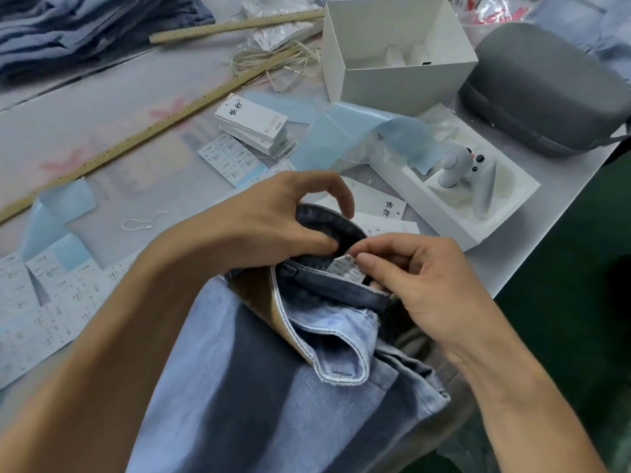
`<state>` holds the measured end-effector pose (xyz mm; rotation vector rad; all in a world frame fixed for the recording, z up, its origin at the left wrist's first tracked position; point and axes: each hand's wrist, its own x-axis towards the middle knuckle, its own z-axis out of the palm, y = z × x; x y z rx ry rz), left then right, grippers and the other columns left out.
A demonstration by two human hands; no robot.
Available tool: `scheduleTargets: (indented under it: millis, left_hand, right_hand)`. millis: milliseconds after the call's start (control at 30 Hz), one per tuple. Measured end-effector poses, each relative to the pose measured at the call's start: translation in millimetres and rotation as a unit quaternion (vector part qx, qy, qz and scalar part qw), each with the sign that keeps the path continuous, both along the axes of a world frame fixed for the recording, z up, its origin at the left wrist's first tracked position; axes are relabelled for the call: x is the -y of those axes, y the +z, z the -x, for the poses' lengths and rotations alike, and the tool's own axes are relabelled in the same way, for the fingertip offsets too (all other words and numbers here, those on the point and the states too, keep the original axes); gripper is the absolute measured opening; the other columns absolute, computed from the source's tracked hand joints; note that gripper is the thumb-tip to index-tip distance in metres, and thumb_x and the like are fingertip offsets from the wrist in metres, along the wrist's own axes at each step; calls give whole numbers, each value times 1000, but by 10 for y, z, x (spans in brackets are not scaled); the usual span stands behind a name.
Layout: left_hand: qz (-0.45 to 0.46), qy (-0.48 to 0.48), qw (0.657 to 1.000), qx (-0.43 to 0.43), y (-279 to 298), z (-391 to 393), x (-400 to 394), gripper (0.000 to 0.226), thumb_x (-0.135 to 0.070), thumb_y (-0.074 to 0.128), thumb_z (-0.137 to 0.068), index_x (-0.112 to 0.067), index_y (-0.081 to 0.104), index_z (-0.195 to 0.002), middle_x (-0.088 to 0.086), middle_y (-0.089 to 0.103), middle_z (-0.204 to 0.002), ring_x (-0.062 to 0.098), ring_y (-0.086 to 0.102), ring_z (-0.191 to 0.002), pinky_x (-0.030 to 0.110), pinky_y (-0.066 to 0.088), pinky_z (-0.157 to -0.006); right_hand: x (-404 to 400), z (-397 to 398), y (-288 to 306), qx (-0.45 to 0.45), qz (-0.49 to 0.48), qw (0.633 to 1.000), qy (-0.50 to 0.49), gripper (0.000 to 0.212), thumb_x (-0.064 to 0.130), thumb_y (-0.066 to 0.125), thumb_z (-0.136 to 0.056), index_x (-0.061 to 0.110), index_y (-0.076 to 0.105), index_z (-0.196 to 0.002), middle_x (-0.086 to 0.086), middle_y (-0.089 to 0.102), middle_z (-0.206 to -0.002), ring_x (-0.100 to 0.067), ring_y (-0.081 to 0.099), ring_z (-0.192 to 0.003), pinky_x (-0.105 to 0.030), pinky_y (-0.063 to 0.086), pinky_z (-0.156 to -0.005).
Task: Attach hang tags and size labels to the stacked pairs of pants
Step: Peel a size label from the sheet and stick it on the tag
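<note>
A pair of light blue denim pants (259, 387) lies in front of me with its waistband (327, 223) turned open. My left hand (283, 216) grips the far edge of the waistband. My right hand (420, 285) pinches the small white sewn-in label (345, 269) inside the waist between thumb and forefinger. A stack of white hang tags (252, 124) sits beyond my hands, next to a sheet of size stickers (232, 162). Loose hang tags (386, 206) lie just past the waistband. A single white string loop (143, 221) rests on the table to the left.
Two wooden rulers (136, 138) cross the table. A white open box (399, 52), a grey case (553, 87) and a tray with a white controller (471, 179) stand at right. Folded jeans (85, 25) are stacked far left. Sticker sheets (44, 295) and blue backing strips (58, 213) lie left. The table edge runs along the right.
</note>
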<state>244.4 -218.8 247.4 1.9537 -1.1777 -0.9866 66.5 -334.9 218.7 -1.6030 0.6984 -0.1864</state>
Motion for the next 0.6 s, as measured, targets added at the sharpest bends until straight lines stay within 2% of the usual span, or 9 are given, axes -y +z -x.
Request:
scheduleTargets:
  millis: [167, 367, 433, 467, 500, 533, 567, 600]
  left_hand:
    - [-13, -10, 1000, -7, -9, -10, 38, 42, -13, 79, -82, -38, 64, -112, -2, 76, -97, 22, 73, -91, 52, 58, -88]
    - [-1, -1, 1000, 3, -40, -10, 59, 28, -22, 79, -86, -35, 67, -108, -2, 76, -95, 19, 73, -90, 52, 57, -90]
    - [36, 24, 999, -28, -57, 40, 53, 19, -39, 75, -90, -32, 68, -106, 8, 76, -91, 31, 73, -85, 58, 57, -88]
    - [80, 72, 993, -59, -73, 60, 32, 22, -46, 69, -92, -29, 68, -106, 18, 74, -94, 42, 70, -86, 61, 56, -87]
    - [148, 141, 974, -95, -90, 64, -3, 27, -47, 60, -96, -24, 67, -108, 24, 72, -101, 45, 69, -89, 60, 56, -87]
    - [233, 223, 939, -122, -94, 57, -59, 29, -43, 53, -100, -18, 65, -110, 23, 71, -108, 42, 69, -96, 55, 55, -90]
    - [307, 307, 893, -121, -92, 49, -145, 29, -37, 48, -103, -14, 63, -111, 19, 71, -112, 34, 70, -102, 48, 55, -92]
    - [353, 382, 850, -84, -109, 54, -256, 25, -31, 47, -105, -11, 62, -110, 16, 71, -111, 29, 70, -103, 44, 54, -94]
  right_hand:
    - [4, 29, -27, 12, -7, 1000, -4, 21, 6, 71, -91, 23, 79, -82, 7, 73, -68, -1, 58, -55, -11, 46, -57]
    - [6, 45, -12, 6, -8, 1000, 2, 19, 8, 71, -91, 23, 80, -84, 6, 74, -69, -1, 60, -57, -11, 47, -58]
    - [5, 66, -17, 9, 8, 1000, -4, 17, 14, 69, -94, 27, 79, -90, 3, 76, -77, -6, 66, -64, -13, 51, -62]
    - [9, 87, -13, 15, 18, 1000, -10, 13, 22, 68, -95, 30, 78, -95, 3, 77, -82, -6, 67, -67, -14, 52, -64]
    - [18, 111, 6, 17, 22, 999, -23, 11, 33, 66, -94, 34, 76, -99, 5, 77, -86, -6, 66, -67, -15, 52, -65]
    - [33, 135, 21, 19, 38, 999, -31, 18, 46, 63, -90, 38, 73, -102, 7, 77, -91, -4, 65, -65, -15, 53, -64]
    - [38, 156, 30, 17, 54, 998, -38, 28, 57, 61, -85, 41, 72, -105, 9, 76, -94, -1, 64, -64, -14, 53, -63]
    - [39, 177, 66, 1, 92, 995, -49, 36, 64, 59, -82, 42, 70, -107, 12, 75, -97, 0, 66, -66, -13, 53, -61]
